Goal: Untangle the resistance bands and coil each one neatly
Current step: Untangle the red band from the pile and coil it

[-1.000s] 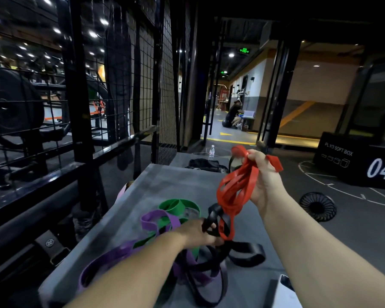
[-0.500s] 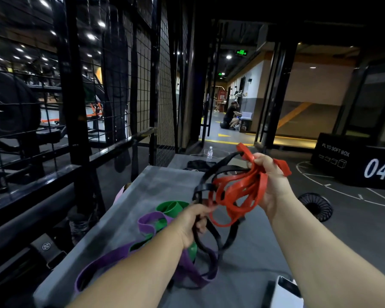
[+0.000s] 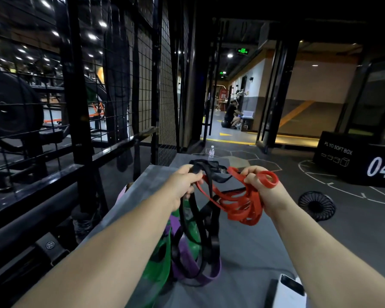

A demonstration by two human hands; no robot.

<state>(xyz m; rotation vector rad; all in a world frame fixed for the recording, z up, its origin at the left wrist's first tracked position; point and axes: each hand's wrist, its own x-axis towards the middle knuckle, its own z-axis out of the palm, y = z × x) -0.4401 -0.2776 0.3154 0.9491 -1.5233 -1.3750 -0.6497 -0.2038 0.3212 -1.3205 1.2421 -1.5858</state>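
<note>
My left hand (image 3: pixel 185 185) grips a black resistance band (image 3: pixel 200 230) near its top; the band's loops hang down to the grey bench (image 3: pixel 242 247). My right hand (image 3: pixel 260 187) grips a bunched red band (image 3: pixel 236 203), one loop sticking out past my fingers. A strand of the red band runs left across the black one to my left hand, so the two are still threaded together. Below them on the bench lie a purple band (image 3: pixel 187 263) and a green band (image 3: pixel 158 270), tangled with the hanging black loops.
A black wire-mesh cage wall (image 3: pixel 111 85) and rail run along the bench's left side. A white device (image 3: pixel 289 292) sits at the bench's near right corner. On the floor stand a small black fan (image 3: pixel 316 205), a water bottle (image 3: pixel 211 151) and a black plyo box (image 3: pixel 356 158). A person crouches far down the corridor.
My left hand rose from the bench, lifting the black band up level with my right hand. The red bundle has been drawn right, away from the black loops.
</note>
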